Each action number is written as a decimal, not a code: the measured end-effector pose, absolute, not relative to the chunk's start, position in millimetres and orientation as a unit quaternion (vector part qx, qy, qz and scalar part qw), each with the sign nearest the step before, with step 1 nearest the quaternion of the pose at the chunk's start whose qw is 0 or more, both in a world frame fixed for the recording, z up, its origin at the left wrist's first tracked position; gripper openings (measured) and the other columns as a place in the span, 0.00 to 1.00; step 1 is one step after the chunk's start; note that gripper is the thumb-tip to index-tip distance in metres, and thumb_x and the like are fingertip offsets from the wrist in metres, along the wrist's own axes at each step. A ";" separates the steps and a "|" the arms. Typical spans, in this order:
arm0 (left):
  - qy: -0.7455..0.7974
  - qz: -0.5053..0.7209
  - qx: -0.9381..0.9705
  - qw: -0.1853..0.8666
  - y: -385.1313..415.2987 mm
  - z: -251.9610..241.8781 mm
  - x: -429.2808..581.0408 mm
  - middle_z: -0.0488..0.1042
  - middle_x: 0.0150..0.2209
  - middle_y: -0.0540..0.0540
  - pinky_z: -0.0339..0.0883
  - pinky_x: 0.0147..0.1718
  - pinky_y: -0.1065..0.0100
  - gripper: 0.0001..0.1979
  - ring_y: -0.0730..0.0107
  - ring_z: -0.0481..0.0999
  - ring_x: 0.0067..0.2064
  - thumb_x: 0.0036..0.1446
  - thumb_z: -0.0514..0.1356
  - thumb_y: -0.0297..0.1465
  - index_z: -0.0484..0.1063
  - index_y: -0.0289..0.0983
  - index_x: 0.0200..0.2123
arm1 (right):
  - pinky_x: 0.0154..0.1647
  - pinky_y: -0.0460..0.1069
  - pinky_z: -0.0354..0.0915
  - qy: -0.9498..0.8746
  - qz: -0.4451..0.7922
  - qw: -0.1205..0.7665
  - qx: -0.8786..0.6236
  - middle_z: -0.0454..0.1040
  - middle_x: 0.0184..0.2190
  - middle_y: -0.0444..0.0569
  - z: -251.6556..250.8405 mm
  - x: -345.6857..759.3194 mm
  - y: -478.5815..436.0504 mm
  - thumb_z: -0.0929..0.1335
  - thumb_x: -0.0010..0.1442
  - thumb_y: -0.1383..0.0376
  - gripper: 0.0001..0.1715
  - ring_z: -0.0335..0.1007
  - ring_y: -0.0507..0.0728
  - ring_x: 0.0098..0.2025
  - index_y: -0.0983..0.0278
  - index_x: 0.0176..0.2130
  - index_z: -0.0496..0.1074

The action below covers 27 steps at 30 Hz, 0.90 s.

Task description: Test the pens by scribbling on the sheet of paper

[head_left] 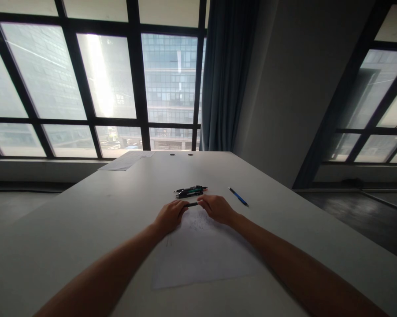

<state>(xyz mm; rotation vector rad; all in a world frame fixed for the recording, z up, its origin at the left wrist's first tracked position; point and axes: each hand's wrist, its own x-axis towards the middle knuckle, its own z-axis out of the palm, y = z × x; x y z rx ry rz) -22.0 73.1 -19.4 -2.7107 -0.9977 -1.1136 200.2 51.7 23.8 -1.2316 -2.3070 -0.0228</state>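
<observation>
A dark pen (192, 204) lies level between my two hands, above the top edge of a sheet of paper (205, 255) with scribbles on it. My left hand (172, 215) is closed on the pen's left end. At its right end, the fingers of my right hand (216, 208) pinch it. Just beyond my hands is a pile of several pens (190, 191), mostly black. A blue pen (238, 197) rests apart from them, to the right of my right hand.
The white table (135, 176) stretches away toward large windows. More papers (125, 161) lie at its far left edge. Two round dark holes are near the far end. A blue curtain (226, 79) hangs behind the table.
</observation>
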 end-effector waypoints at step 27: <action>-0.321 -0.333 -0.886 0.025 70.8 -18.0 -20.3 0.77 0.41 0.44 0.71 0.43 0.64 0.12 0.64 0.76 0.42 0.65 0.50 0.32 0.70 0.38 0.47 | 0.36 0.48 0.62 -0.889 -0.060 0.170 -0.420 0.76 0.36 0.51 36.1 204.5 47.1 0.65 0.63 0.61 0.10 0.71 0.55 0.34 0.65 0.42 0.72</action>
